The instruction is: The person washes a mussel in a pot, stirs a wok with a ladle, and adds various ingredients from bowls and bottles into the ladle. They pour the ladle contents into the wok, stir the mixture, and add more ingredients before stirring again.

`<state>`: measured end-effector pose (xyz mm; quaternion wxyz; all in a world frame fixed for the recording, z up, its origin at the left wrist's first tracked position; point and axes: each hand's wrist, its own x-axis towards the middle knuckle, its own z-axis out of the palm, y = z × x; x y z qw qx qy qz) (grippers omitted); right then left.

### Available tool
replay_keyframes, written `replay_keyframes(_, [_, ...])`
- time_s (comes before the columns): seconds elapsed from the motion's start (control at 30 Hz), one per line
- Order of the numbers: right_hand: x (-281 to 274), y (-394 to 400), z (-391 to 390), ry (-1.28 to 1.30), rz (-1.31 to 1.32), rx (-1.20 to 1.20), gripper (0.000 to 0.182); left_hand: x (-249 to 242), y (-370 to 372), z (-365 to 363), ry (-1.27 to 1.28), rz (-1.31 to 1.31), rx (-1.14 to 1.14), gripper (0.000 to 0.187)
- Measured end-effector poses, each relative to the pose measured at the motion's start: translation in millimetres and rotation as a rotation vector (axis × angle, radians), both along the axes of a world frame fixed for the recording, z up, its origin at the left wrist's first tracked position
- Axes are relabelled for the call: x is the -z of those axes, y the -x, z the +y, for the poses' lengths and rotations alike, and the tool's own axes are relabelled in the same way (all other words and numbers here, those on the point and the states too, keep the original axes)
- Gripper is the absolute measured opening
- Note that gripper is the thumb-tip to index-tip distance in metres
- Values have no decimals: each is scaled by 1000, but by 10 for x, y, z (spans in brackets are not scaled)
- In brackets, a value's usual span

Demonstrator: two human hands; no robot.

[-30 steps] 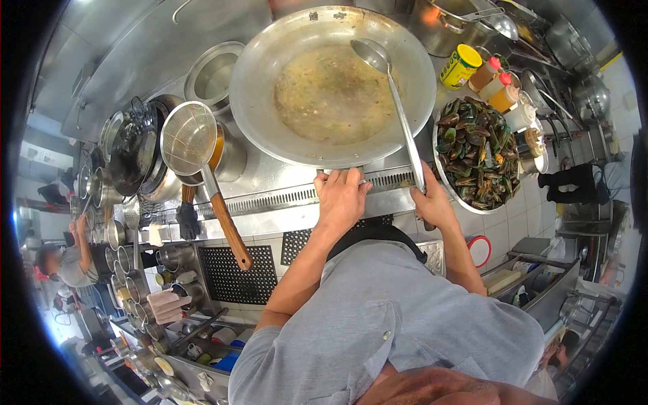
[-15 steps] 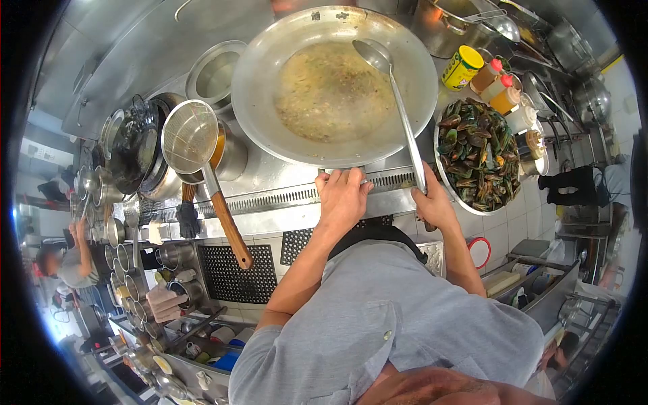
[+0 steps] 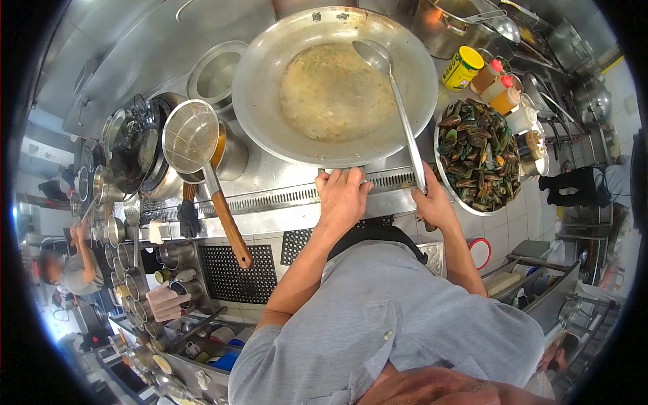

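A large steel wok stands on the stove, with a cloudy, simmering yellowish broth flecked with small bits in it. My left hand is closed at the wok's near rim, around its handle, which the fingers mostly hide. In my right hand is the shaft of a long steel ladle. The ladle's bowl rests inside the wok, on the far right of the broth. Beside my right hand, a big round tray heaped with green mussels sits to the right of the wok.
On the left are a wooden-handled strainer, a steel pot and stacked black pans. A yellow tin and squeeze bottles stand behind the mussels. Another person works at far left.
The broth's surface bubbles differently and looks paler. Both my hands and the ladle stay in place. The person at far left has shifted slightly.
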<state>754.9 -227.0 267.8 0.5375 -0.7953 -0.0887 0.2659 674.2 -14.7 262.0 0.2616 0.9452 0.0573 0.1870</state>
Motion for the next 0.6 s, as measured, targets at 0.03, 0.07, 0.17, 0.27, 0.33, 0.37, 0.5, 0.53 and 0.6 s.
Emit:
replay_keyframes(0.03, [-3, -1, 1, 4, -2, -2, 68, 2, 0, 0, 0, 0, 0, 20])
replay_keyframes(0.07, [-5, -1, 1, 7, -4, -3, 69, 4, 0, 0, -2, 1, 1, 20])
replay_keyframes(0.17, [19, -8, -10, -1, -1, -4, 69, 3, -1, 3, -10, 6, 0, 19])
replay_keyframes(0.27, [7, -10, -13, 4, -4, -9, 69, 8, -3, 6, -11, 9, 2, 19])
replay_keyframes(0.33, [4, -8, -12, 4, -5, -8, 69, 4, -3, 7, -7, 9, 4, 19])
replay_keyframes(0.37, [3, -8, -11, 6, -5, -6, 69, -3, -3, 5, -5, 15, 4, 19])
replay_keyframes(0.5, [8, -12, -13, 31, -16, -10, 68, -3, -1, 6, -7, 15, 6, 19])
replay_keyframes(0.53, [14, -14, -15, 28, -13, -10, 68, -6, -1, 5, -7, 15, 6, 19])
replay_keyframes(0.6, [10, -15, -14, 25, -11, -11, 68, -13, -1, 5, -7, 16, 6, 20])
